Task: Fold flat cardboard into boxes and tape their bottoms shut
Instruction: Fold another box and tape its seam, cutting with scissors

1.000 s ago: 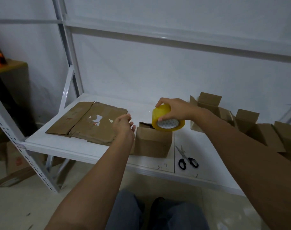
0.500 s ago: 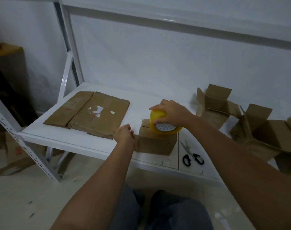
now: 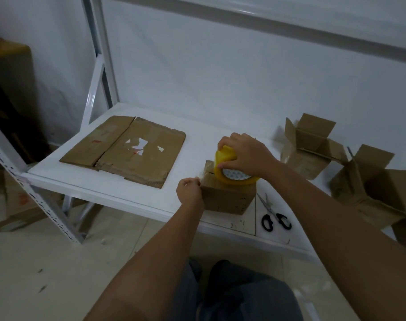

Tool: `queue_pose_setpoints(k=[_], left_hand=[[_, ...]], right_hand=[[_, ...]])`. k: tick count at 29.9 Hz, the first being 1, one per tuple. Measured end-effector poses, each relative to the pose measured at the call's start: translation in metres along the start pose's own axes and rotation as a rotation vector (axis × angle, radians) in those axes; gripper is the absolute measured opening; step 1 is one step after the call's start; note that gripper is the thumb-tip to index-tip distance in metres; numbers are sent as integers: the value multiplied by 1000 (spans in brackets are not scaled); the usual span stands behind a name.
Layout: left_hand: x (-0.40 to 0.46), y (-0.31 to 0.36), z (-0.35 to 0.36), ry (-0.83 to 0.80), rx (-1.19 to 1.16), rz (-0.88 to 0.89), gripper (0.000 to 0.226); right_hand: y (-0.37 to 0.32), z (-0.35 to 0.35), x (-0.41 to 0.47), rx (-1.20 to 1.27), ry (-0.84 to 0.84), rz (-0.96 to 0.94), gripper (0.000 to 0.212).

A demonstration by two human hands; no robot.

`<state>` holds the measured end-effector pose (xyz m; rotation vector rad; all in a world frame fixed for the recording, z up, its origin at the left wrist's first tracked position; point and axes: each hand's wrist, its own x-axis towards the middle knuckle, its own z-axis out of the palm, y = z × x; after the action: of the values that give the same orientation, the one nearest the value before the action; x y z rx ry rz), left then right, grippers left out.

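While it stands near the front edge of the white shelf (image 3: 132, 195), the small cardboard box (image 3: 229, 196) has its closed flaps facing up and a yellow tape roll (image 3: 232, 167) resting on top of it. That roll is tilted, its open core turned toward the camera, and the right hand (image 3: 246, 154) grips it from above, fingers curled over the far rim and thumb against the near yellow edge. At the box's upper left corner the left hand (image 3: 189, 189) has its fingers curled and pressed together against the cardboard; a thin, pale strip of tape seems to run from that corner toward the roll, though whether the fingertips pinch the tape end or only press the corner is hard to tell.

Just to the right of the box, black-handled scissors (image 3: 274, 217) lie on the shelf, blades pointing away from the person. To the left, well apart from the box, a flat cardboard sheet (image 3: 118, 149) lies with torn patches showing white through it. At the right end of the shelf sit two open boxes (image 3: 310, 144), flaps spread upward and outward, one behind the other. Below the arms, the person's knees in dark trousers (image 3: 232, 293) show above the pale tiled floor (image 3: 47, 262)
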<state>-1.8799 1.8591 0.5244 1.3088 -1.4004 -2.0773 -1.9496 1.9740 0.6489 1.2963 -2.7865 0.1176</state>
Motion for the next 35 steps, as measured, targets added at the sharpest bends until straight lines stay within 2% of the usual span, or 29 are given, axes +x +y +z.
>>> queue_pose_setpoints(k=[5,7,16,19,21,23,24,26,28,30,35], left_hand=[[4,-1,5,37,-49,64,8],[6,1,5,42,-52,86,17],[15,4,3,-149,199,47,28],[23,2,-8,-173,296,28,47],[24,-4,-18,-120,398,112,54],[16,-7,-23,-68,314,284,41],[8,-7,-23,-111,232,350,39],[-6,-8,-21,-330,139,401,42],[-12,-14,-18,-542,246,447,47],[-6,-19,-18,-629,346,457,51],[2,-10,-30,-775,407,351,52]], right_hand=[[3,0,-4,41,23,25,44],[4,1,-4,52,28,26,44],[0,1,1,1,-3,18,47],[1,0,1,9,2,26,47],[2,0,1,19,7,28,47],[2,0,1,17,5,28,47],[2,1,2,16,4,28,47],[2,1,3,20,5,25,47],[2,0,3,34,7,28,47],[3,1,3,40,5,29,47],[2,2,4,42,8,27,47]])
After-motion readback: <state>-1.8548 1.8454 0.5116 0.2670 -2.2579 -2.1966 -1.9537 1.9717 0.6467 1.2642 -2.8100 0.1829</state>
